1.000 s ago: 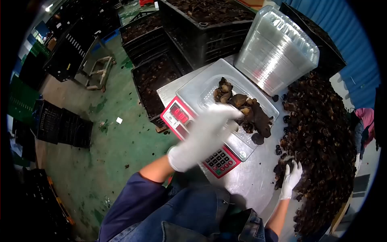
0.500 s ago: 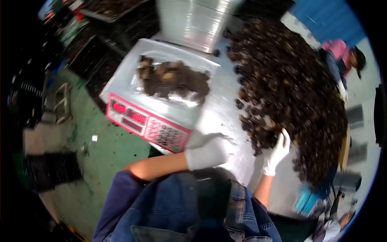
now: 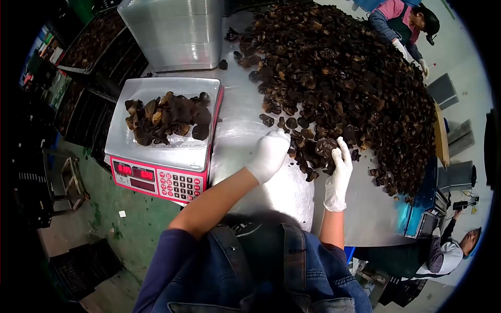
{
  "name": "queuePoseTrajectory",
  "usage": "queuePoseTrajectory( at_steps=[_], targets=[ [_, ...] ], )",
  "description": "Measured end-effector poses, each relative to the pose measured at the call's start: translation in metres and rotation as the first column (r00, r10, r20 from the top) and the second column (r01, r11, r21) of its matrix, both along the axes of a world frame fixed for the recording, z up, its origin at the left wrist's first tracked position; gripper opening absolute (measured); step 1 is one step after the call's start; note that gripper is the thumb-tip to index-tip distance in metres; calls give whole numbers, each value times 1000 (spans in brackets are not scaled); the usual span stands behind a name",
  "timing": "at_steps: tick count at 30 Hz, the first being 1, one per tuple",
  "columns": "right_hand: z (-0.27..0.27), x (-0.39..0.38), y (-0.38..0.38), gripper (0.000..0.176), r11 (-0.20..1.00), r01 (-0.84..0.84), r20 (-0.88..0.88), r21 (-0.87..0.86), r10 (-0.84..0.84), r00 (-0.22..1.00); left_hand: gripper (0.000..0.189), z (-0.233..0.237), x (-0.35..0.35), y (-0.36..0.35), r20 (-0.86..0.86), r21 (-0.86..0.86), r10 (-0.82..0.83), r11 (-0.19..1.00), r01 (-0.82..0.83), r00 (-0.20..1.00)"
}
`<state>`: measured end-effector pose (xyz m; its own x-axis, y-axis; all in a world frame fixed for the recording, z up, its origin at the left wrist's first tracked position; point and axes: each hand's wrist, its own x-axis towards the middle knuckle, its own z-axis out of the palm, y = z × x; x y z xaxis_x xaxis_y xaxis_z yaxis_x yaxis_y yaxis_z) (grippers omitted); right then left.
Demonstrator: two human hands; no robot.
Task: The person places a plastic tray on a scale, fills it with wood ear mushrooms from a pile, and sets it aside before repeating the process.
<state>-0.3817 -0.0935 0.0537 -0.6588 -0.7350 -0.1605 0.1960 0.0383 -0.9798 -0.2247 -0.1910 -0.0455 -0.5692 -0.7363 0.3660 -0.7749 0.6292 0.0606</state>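
Observation:
A large heap of dark brown wood ear mushrooms (image 3: 334,73) covers much of the metal table. White-gloved, my right hand (image 3: 340,177) grips a dark wood ear mushroom (image 3: 325,148) at the heap's near edge. My left hand (image 3: 269,156), also gloved, is beside it with its fingers curled in at the mushrooms; whatever they hold is hidden. To the left stands a red-and-silver weighing scale (image 3: 156,177) with lit red digits. On its pan, a clear tray carries a portion of wood ear mushrooms (image 3: 169,117).
Stacked clear plastic trays (image 3: 172,36) stand behind the scale. Crates with more mushrooms (image 3: 96,39) are at the far left. A co-worker in pink (image 3: 399,23) is across the heap; another person (image 3: 443,255) is at the lower right.
My view has turned and the scale now appears farther left. My left hand has moved from near the scale to the heap's edge. My right hand now grips a mushroom.

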Motion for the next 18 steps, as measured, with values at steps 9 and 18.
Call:
queuePoseTrajectory(
  at_steps=[9, 18],
  targets=[
    [-40, 3, -12, 22, 976, -84, -798, 202, 213, 564, 18, 145, 107, 28, -446, 212, -12, 970, 119, 895],
    [-4, 63, -32, 15, 907, -380, -646, 181, 401, 649, 31, 164, 307, 8, -498, 57, 578, 766, -640, 647]
  ],
)
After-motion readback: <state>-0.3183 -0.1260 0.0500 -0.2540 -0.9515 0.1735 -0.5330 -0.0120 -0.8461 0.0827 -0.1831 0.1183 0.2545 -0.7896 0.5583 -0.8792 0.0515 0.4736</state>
